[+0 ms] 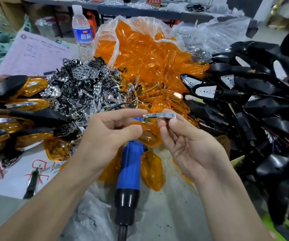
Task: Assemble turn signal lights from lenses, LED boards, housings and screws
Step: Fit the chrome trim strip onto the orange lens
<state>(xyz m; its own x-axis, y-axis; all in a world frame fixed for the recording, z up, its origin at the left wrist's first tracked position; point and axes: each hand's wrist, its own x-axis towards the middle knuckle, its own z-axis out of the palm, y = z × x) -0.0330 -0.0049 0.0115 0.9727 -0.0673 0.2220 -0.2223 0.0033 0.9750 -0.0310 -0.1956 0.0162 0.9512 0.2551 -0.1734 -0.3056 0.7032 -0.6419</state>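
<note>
Both hands are meeting mid-table, right over a blue-and-black electric screwdriver (129, 171) lying on the near side. Left hand (109, 133) is gripping a clear orange plastic lens (149, 136) between thumb and fingers. Right hand (188, 145) is pinching a curved chrome trim strip (159, 116) at the lens's top edge; touching or not, can't tell. Room's tight: finished orange-and-black lights (18, 110) are crowding the left, black plastic housings (261, 110) are piling up on the right, and a clear bag of orange lenses (143, 54) is sitting far behind.

The lenses (140, 54) are translucent orange, the housings (265, 106) black, the LED boards (207, 91) white, the strip (159, 116) shiny silver, the screwdriver (129, 164) blue and black.
</note>
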